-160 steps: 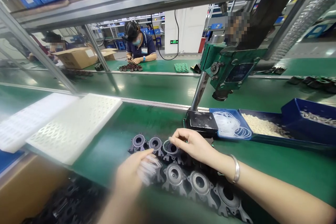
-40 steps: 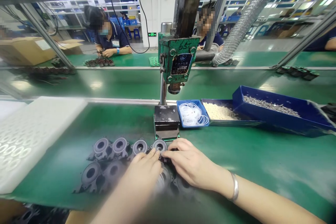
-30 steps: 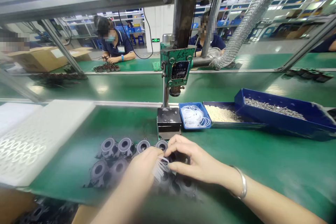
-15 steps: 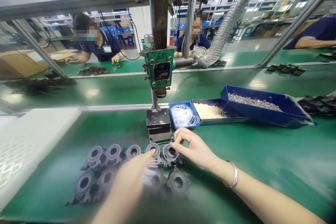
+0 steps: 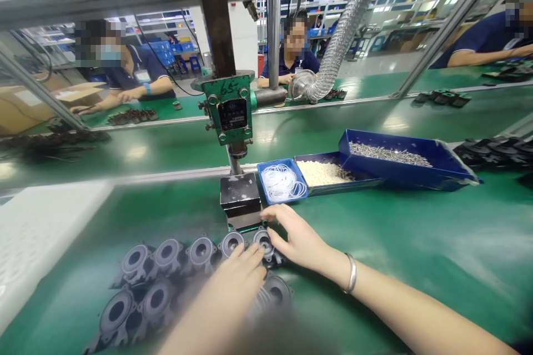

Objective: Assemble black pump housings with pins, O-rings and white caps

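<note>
My left hand (image 5: 237, 280) reaches over the front parts, palm down and partly blurred. Several thin white rings (image 5: 262, 300) hang under its fingers, held in that hand. Its fingertips lie by the right end of the back row of dark round housings (image 5: 202, 250). My right hand (image 5: 296, 237) is at the last housing (image 5: 263, 241) of that row, thumb at its rim. Thumb and index finger stand apart with nothing visible between them. A second row of housings (image 5: 157, 299) lies nearer me, partly hidden by my left hand and forearm.
A green press (image 5: 230, 111) stands over a black block (image 5: 239, 191). Right of it are a blue tray (image 5: 303, 198) of white rings, a bin of cream pieces (image 5: 320, 173) and a blue bin (image 5: 449, 166) of metal pins. A white perforated board (image 5: 54, 216) lies left. Co-workers sit opposite.
My left hand has moved right with the white rings, its fingers now spread near the last housings. My right thumb and index finger have parted. The view has shifted, so the bench appears further left.
</note>
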{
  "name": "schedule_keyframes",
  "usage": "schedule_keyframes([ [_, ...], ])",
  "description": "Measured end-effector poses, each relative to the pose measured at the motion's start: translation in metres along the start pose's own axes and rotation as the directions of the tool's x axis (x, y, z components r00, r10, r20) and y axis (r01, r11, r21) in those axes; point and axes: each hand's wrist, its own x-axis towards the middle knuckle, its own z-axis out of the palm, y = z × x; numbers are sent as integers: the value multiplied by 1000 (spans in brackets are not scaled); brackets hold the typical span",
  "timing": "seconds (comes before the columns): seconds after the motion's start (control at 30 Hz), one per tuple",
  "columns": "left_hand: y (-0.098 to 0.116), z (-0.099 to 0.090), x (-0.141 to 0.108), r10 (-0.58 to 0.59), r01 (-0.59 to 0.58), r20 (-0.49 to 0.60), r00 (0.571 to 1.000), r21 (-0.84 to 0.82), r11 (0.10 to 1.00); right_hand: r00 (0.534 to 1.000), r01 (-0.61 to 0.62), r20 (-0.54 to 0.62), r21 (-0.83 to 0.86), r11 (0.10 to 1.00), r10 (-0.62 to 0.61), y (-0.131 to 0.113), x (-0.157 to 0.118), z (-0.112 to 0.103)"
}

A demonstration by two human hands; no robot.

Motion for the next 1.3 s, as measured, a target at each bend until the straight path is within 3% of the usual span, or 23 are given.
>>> schedule_keyframes([
  [0.1, 2, -3, 2, 0, 0, 16, 1000, -4, 1000, 968, 214, 151, -73, 974, -201, -3, -4, -8],
  [0.17, 4, -4, 2, 4, -4, 27, 1000, -5, 1000, 949, 267, 209, -140, 953, -235, -3, -7, -12],
  [0.47, 8, -3, -4, 16, -19, 73, 997, 39, 999, 967, 238, 154, -258, 936, -203, 1, -38, -29],
  [0.7, 11, 1, 2, 14, -22, 102, 995, 84, 996, 946, 298, 196, -204, 933, -259, -13, -51, -20],
  [0.8, 5, -2, 2, -5, 0, 82, 997, 70, 998, 949, 274, 201, -158, 949, -241, -19, -42, -20],
  [0.93, -6, -20, -10, -92, 90, -131, 987, -24, 996, 987, 156, 60, -67, 985, -152, -35, -17, -29],
  [1.0, -8, -31, -18, -204, 185, -212, 956, -105, 977, 987, 132, 92, 37, 991, -135, -48, -2, -28],
  [1.13, -2, -46, -32, -381, 327, -221, 898, -245, 913, 951, 70, 277, 239, 969, -137, -74, 25, -4],
  [1.3, -3, -54, -63, -478, 409, -221, 850, -295, 864, 941, -25, 328, 317, 948, -85, -95, 53, 36],
])
